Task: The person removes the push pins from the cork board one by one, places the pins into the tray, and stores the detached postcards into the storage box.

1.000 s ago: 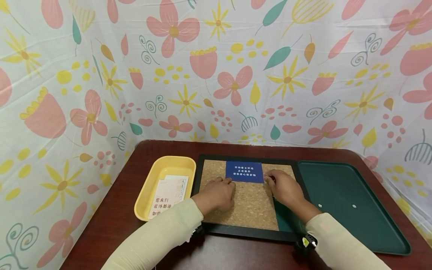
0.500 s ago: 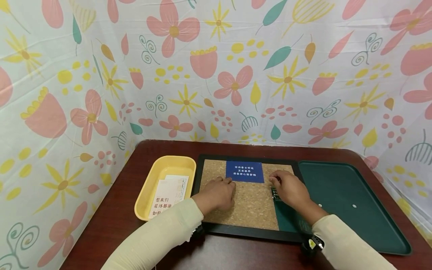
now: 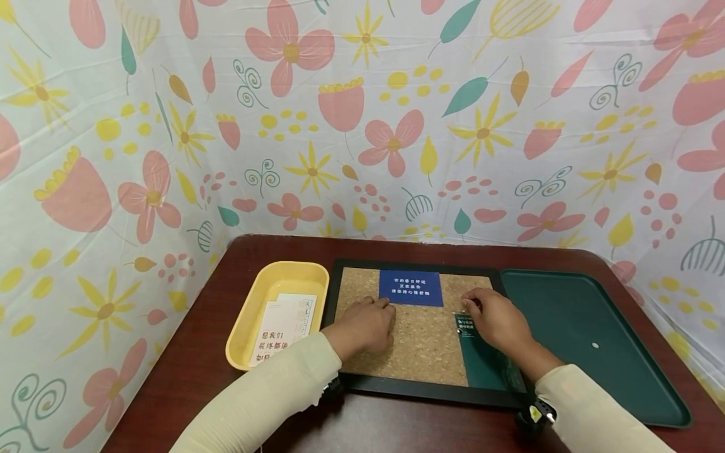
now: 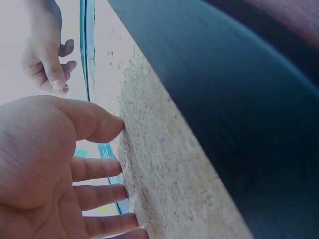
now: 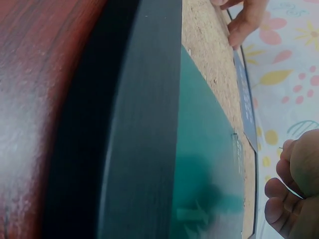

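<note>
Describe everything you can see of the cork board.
The cork board has a speckled tan face, cork by its look, inside a wide black frame. It lies flat on the dark red table, between the yellow tray and the green tray. A blue card lies by its far edge and a green card covers its near right part. The left hand touches the cork with its fingertips; the right hand is held over its right side.

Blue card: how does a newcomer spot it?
On the dark table, find the black-framed corkboard between yellow tray and green tray. At its far edge lies the blue card. Its blue colour sets it apart from the nearer green card.
</note>
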Available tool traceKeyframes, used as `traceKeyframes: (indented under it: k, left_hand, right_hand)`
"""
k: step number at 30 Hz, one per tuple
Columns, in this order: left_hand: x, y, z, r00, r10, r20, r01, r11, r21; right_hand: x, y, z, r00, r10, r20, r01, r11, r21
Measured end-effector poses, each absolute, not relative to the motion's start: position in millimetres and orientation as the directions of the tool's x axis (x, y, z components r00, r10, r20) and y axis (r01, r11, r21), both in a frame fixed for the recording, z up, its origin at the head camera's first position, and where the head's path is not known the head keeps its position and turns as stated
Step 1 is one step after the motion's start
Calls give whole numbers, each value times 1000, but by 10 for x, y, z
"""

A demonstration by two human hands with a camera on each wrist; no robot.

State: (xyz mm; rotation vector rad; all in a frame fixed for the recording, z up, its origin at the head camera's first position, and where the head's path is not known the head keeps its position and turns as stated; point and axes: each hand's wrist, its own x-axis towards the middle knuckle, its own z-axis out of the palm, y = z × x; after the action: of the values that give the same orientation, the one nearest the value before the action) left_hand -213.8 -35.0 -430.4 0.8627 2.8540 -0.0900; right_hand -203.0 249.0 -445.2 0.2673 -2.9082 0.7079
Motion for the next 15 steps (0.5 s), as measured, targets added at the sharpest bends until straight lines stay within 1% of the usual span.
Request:
traceKeyframes:
  k: [15]
  left_hand:
    - [-2144,-346,-4300,-818,546,-182,556,831,-5]
  right_hand:
    - [-1966,2596,-4437,-976,-123,181,-191,881,-433]
